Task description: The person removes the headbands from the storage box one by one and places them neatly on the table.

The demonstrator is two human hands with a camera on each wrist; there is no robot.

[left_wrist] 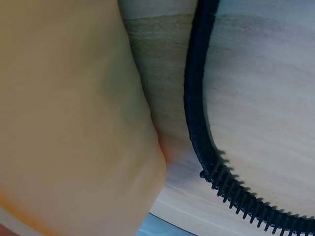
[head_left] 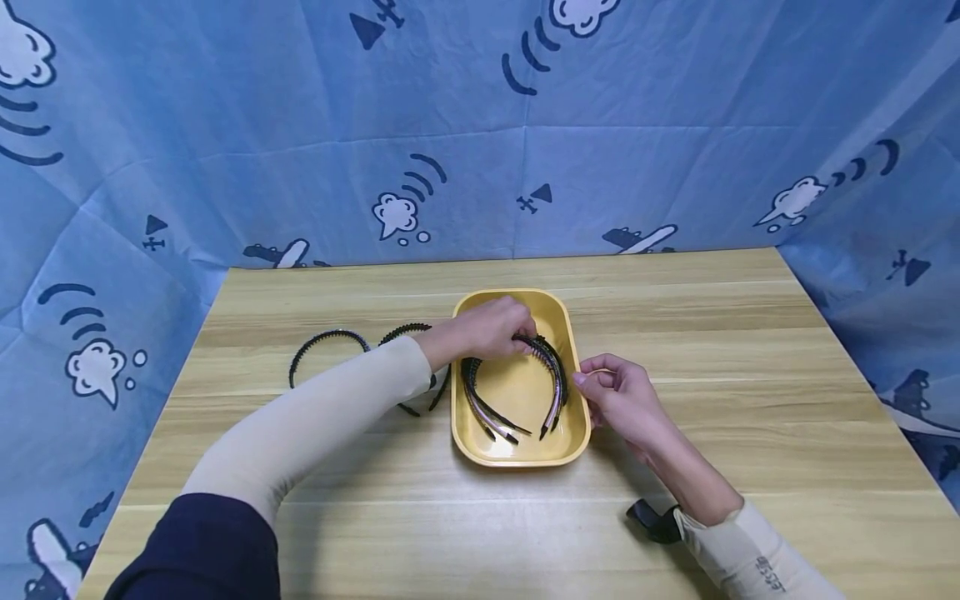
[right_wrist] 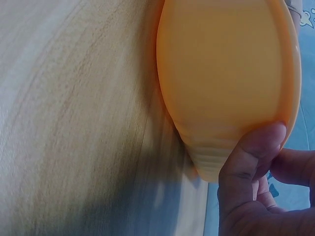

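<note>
A yellow plastic tub (head_left: pixel 521 463) stands on the table with several dark, thin headbands (head_left: pixel 556 375) inside it. Reaching in from the left, my left hand (head_left: pixel 497 327) grips the tops of these headbands with curled fingers; their ends fan out toward the tub's near side. At the right wall my right hand (head_left: pixel 621 393) pinches the rim, and the right wrist view shows its thumb (right_wrist: pixel 263 142) pressed against the outside of the tub. A toothed black headband (left_wrist: pixel 195 93) lies on the wood in the left wrist view. The left hand itself is hidden there.
Left of the tub, a black headband (head_left: pixel 330 335) and another headband (head_left: pixel 405 328) lie on the wooden table (head_left: pixel 735 350), partly covered by the left forearm. A blue patterned cloth (head_left: pixel 465 100) hangs behind the table. A black wrist device (head_left: pixel 652 522) sits at the right cuff.
</note>
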